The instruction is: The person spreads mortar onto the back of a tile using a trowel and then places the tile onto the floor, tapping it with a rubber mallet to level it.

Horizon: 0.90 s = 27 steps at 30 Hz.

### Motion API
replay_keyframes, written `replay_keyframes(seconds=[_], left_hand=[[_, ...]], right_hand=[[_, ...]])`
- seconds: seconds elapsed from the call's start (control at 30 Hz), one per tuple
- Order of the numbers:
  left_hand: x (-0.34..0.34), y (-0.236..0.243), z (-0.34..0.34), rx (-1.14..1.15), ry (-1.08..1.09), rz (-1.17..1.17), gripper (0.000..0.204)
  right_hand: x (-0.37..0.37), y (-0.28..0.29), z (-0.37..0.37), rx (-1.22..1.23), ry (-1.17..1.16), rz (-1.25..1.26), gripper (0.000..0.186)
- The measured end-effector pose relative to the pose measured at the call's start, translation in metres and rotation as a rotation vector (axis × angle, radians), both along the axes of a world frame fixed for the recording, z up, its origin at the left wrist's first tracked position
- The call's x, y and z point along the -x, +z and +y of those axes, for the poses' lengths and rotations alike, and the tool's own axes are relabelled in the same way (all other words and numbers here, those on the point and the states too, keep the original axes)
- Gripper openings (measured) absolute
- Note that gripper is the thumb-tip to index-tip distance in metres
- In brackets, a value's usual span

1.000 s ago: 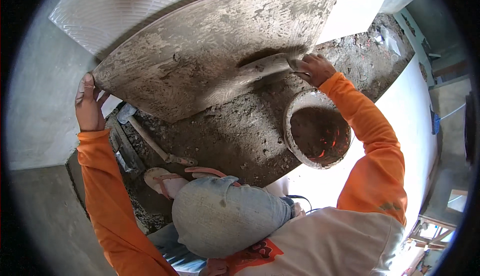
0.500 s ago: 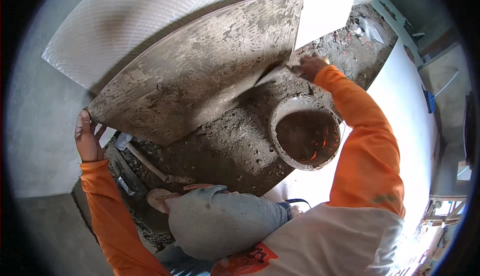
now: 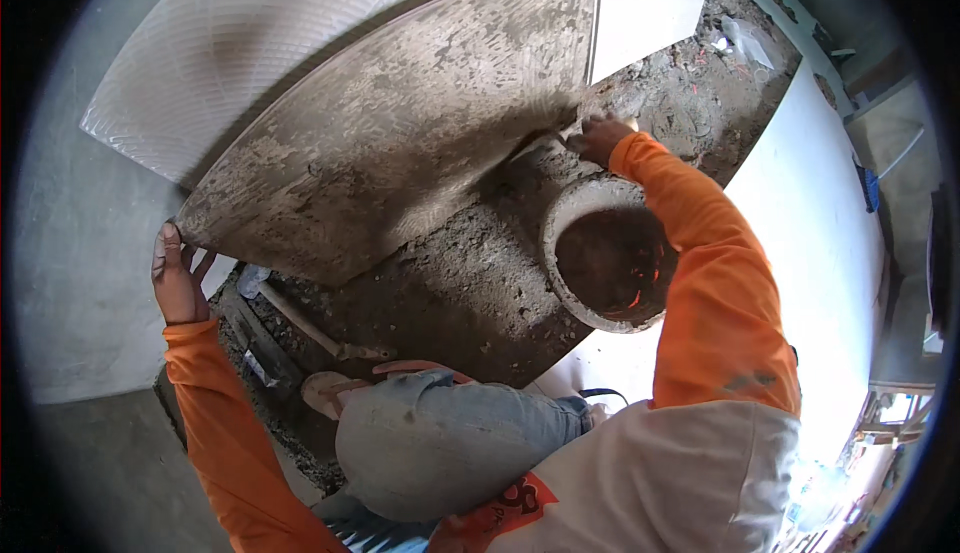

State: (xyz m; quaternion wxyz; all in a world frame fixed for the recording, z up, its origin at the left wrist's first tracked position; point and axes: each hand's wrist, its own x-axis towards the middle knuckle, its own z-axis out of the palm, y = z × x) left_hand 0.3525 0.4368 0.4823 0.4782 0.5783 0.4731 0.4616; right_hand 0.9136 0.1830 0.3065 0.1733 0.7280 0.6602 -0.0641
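Note:
A large tile (image 3: pixel 390 123) stands tilted, its back smeared with grey mortar. At its left corner my left hand (image 3: pixel 177 281) grips the edge, thumb on the near side and other fingers partly behind. By the tile's lower right corner my right hand (image 3: pixel 603 141) is closed around what looks like a trowel (image 3: pixel 538 143). Its blade lies low along the tile's bottom edge, partly hidden in shadow. Just below my right forearm sits a round bucket (image 3: pixel 553 268), mortar crusted on its rim; my sleeve covers part of it.
Rough mortar (image 3: pixel 470 283) covers the floor around the bucket. A white ridged panel (image 3: pixel 230 63) leans behind the tile. Near my foot lies a hammer-like tool (image 3: pixel 300 326) with a wooden handle. A white sheet (image 3: pixel 800 243) lies at right, and clear plastic (image 3: pixel 748 45) rests far right.
My right hand has shifted slightly left with the trowel, whose blade now sits closer under the tile's edge. My left hand keeps its hold on the corner.

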Motion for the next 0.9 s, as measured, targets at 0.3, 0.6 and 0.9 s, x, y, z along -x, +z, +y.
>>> replay_keyframes(seconds=[0.3, 0.6, 0.9], left_hand=[[-0.002, -0.018, 0.002, 0.026, -0.01, -0.013, 0.047], [-0.004, -0.095, -0.027, 0.1, -0.03, -0.501, 0.046], [-0.034, -0.191, -0.043, 0.138, -0.118, 0.688, 0.031]], right_hand=[[-0.012, -0.011, -0.002, 0.009, -0.084, -0.18, 0.028], [-0.009, 0.088, -0.097, -0.605, -1.041, 1.0, 0.032], [-0.113, -0.016, 0.045, -1.267, -1.142, 1.565, 0.036]])
